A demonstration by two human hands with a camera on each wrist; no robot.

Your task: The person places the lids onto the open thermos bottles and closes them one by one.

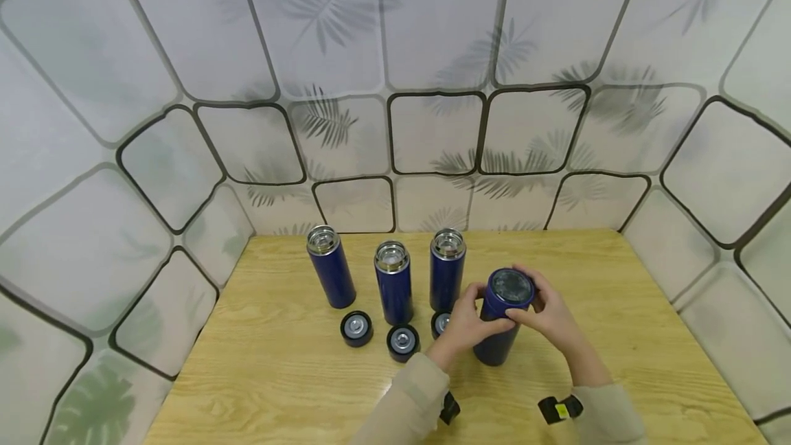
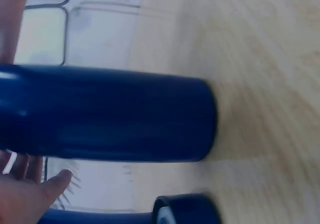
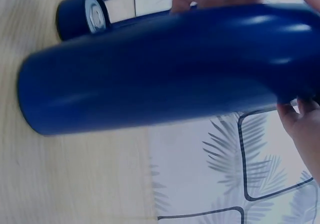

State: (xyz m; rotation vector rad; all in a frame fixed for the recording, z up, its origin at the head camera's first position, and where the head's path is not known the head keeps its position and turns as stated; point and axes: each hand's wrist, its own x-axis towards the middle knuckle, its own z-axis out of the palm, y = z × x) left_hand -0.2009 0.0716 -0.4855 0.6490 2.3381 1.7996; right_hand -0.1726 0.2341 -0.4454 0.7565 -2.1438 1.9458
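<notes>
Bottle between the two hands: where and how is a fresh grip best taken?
Probably round the lower body of the held bottle, coming from the right: that part is straight, smooth and uncovered, the bottle is roughly upright, the left hand and right hand hold it near the top, and a cap and another bottle are to its left.

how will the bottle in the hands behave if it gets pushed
The bottle might tip if pushed high up, given its tall, narrow shape. Laid down, its round sides would likely let it roll. Its smooth, shiny finish could feel slippery.
</notes>
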